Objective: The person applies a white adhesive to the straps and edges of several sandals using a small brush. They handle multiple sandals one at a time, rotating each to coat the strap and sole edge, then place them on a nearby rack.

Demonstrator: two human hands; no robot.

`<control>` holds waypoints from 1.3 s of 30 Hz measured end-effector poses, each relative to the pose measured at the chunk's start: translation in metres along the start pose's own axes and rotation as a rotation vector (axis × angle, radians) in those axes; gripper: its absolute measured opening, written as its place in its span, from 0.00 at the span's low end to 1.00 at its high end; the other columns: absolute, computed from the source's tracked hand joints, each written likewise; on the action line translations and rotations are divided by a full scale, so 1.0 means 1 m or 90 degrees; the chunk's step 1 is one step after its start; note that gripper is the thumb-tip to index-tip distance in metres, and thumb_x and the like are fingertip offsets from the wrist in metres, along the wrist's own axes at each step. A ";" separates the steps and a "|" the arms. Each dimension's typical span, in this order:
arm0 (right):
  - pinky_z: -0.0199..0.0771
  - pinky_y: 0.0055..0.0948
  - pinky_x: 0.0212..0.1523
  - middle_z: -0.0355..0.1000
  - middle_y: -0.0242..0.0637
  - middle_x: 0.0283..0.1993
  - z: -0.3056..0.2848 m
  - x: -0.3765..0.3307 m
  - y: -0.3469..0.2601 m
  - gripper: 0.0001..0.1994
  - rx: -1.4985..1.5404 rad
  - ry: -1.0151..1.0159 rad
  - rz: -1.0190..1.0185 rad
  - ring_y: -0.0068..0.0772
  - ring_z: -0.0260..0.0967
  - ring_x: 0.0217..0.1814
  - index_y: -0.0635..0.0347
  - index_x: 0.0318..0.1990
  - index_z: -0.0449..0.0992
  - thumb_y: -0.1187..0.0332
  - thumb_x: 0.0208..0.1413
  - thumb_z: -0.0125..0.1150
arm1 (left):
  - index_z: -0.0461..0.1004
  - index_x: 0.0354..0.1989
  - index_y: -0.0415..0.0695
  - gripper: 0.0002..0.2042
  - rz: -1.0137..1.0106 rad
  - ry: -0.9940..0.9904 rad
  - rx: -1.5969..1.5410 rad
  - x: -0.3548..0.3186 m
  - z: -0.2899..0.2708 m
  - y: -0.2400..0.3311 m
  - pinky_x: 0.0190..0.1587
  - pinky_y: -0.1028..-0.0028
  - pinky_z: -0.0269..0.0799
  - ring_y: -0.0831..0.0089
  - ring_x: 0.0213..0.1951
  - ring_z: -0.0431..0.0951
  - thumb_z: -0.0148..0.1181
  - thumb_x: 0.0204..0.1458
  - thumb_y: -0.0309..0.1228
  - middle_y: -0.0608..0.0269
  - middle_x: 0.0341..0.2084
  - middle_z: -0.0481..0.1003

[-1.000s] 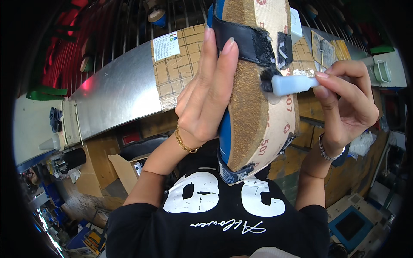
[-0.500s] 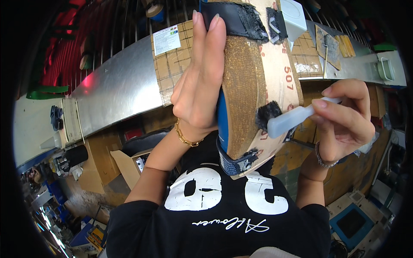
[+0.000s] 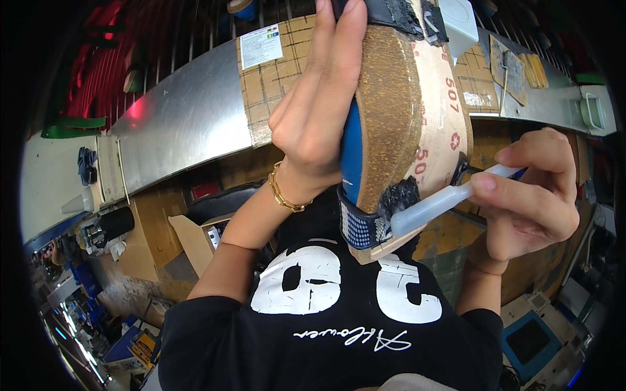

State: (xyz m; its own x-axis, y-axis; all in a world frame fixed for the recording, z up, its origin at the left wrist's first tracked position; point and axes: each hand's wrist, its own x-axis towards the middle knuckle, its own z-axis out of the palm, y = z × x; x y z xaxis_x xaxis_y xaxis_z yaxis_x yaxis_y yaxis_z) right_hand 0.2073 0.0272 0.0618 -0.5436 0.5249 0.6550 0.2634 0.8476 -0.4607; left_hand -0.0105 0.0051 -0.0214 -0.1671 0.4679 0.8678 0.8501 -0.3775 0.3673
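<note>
My left hand (image 3: 319, 111) is wrapped round a sandal upper on a blue shoe last (image 3: 352, 153), its sole side turned up. The brown insole board (image 3: 385, 130) bears a pale printed strip (image 3: 435, 117) down its middle. A black strap (image 3: 385, 16) is folded over near the far end, and a blue-and-white woven strap (image 3: 357, 225) crosses the near end. In my right hand (image 3: 538, 195), between thumb and fingers, is a translucent white plastic hand tool (image 3: 437, 205), perhaps a brush. Its tip lies at the folded dark strap end (image 3: 399, 195) near the woven strap; whether it touches is unclear.
Beyond my hands runs a metal bench (image 3: 189, 98) with taped cardboard (image 3: 270, 91) on it. Farther right lie a stained board (image 3: 508, 68) and a pale green container (image 3: 592, 107). Behind the bench is a rack of metal bars (image 3: 195, 26). An open carton (image 3: 195, 241) stands below left.
The sandal and my left hand have shifted slightly right. My right hand has brought the white tool from a dark patch farther up down to the strap end near the woven strap.
</note>
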 end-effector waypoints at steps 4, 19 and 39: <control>0.56 0.27 0.33 0.68 0.33 0.30 -0.002 0.011 0.006 0.12 0.055 -0.031 -0.013 0.32 0.64 0.32 0.48 0.27 0.85 0.65 0.27 0.73 | 0.62 0.65 0.29 0.28 -0.002 -0.001 0.001 0.000 0.001 0.000 0.43 0.76 0.80 0.64 0.45 0.83 0.60 0.56 0.24 0.39 0.55 0.75; 0.56 0.21 0.32 0.71 0.35 0.32 0.001 0.025 0.025 0.10 0.290 -0.002 0.066 0.26 0.64 0.32 0.58 0.31 0.86 0.66 0.39 0.75 | 0.71 0.58 0.27 0.27 -0.043 -0.004 -0.051 0.001 0.000 0.009 0.39 0.74 0.82 0.57 0.44 0.84 0.67 0.50 0.27 0.35 0.52 0.75; 0.65 0.20 0.35 0.73 0.35 0.36 -0.004 0.055 0.041 0.14 0.005 0.155 -0.126 0.24 0.68 0.36 0.61 0.39 0.86 0.83 0.41 0.73 | 0.51 0.71 0.38 0.38 0.080 -0.137 -0.075 -0.003 -0.017 0.009 0.67 0.64 0.64 0.49 0.68 0.61 0.63 0.51 0.16 0.35 0.70 0.51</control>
State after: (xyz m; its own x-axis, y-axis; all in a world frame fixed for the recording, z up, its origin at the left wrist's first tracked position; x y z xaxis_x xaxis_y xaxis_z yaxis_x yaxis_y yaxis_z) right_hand 0.1914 0.0913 0.0815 -0.3764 0.3542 0.8561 0.1655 0.9349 -0.3140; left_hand -0.0107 -0.0132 -0.0148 0.0575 0.5657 0.8226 0.7912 -0.5283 0.3081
